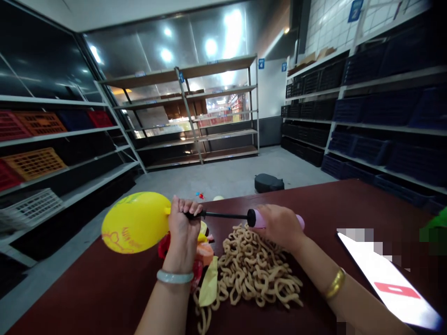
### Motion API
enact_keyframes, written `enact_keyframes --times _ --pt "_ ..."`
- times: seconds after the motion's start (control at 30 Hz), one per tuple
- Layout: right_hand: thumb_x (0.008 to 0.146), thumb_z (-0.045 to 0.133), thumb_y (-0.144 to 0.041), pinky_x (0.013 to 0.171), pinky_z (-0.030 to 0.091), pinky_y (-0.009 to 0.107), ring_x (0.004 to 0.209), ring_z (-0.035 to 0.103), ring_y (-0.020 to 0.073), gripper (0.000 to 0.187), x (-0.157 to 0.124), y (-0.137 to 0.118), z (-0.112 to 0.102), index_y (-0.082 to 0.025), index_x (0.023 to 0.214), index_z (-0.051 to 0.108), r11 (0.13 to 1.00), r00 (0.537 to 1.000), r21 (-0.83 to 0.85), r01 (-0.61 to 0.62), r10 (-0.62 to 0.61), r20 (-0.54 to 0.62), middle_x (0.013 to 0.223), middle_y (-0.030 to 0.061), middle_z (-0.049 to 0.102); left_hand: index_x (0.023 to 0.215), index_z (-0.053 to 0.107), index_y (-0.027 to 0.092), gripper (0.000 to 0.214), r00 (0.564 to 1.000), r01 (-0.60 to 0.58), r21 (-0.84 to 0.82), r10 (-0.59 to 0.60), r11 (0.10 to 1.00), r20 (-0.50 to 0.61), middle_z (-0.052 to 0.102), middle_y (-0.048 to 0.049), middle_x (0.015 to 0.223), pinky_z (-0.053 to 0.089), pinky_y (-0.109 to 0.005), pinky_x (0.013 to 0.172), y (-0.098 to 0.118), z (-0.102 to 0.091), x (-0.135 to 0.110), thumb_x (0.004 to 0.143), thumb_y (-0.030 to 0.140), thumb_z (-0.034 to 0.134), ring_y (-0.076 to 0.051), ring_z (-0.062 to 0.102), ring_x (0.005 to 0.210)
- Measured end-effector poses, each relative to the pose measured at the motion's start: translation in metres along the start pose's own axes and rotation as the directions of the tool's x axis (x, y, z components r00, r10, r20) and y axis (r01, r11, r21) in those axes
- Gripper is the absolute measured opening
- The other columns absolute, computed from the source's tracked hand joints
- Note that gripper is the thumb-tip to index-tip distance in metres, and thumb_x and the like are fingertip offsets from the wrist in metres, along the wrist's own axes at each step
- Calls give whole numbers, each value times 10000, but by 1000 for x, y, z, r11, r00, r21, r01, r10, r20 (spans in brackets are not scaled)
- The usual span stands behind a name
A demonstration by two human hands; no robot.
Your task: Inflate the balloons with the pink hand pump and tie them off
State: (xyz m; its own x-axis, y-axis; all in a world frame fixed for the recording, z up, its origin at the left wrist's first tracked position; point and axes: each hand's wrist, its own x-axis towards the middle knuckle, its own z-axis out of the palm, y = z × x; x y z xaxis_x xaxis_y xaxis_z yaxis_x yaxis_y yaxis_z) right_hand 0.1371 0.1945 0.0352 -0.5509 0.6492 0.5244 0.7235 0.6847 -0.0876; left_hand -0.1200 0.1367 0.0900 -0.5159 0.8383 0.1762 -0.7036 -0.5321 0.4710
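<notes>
My left hand (183,228) is closed around the neck of a part-inflated yellow balloon (136,222) and the black nozzle of a hand pump. My right hand (279,225) is wrapped around the pink pump body (256,217), which lies level with its black rod (226,215) running toward my left hand. Both hands hover above a dark red table (104,293). Under my left hand lie several limp balloons (204,258) in red, orange and yellow.
A heap of beige hook-shaped clips (254,274) lies on the table below my hands. A lit phone (387,279) rests at the right. Metal shelving with crates (35,163) lines both sides. A dark bag (268,182) and small balloons lie on the floor.
</notes>
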Motion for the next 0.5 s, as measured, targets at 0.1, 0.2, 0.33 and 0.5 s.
enact_keyframes --times 0.1,0.2,0.33,0.5 --pt "821 466 -628 758 377 337 896 578 249 559 -1 0 -2 -167 1123 561 1000 999 -15 3 -4 -41 977 118 642 562 285 185 403 999 -25 -23 26 999 30 295 62 451 299 -233 422 0 6 -8 883 270 513 -81 341 384" --pt "811 504 -605 762 379 346 891 573 252 550 -2 -4 -1 -158 1127 558 999 999 -31 6 -8 -42 991 119 635 564 280 182 417 1000 -16 -56 16 998 -2 274 64 454 278 -219 414 -13 10 -16 875 287 538 -71 319 384" --pt "781 566 -576 736 377 341 853 572 243 507 -4 -15 2 -184 1103 558 1000 1000 -24 2 -2 -7 942 92 633 577 300 178 423 1000 27 -48 -28 998 -8 276 67 470 273 -218 421 -44 12 -28 863 338 568 -65 304 392" --pt "777 598 -526 710 374 316 833 578 224 407 -5 -33 2 -197 1014 560 999 999 34 -3 2 33 892 67 634 569 322 175 444 995 101 4 -101 995 -18 297 58 470 279 -232 432 -82 16 -48 851 410 572 -73 310 405"
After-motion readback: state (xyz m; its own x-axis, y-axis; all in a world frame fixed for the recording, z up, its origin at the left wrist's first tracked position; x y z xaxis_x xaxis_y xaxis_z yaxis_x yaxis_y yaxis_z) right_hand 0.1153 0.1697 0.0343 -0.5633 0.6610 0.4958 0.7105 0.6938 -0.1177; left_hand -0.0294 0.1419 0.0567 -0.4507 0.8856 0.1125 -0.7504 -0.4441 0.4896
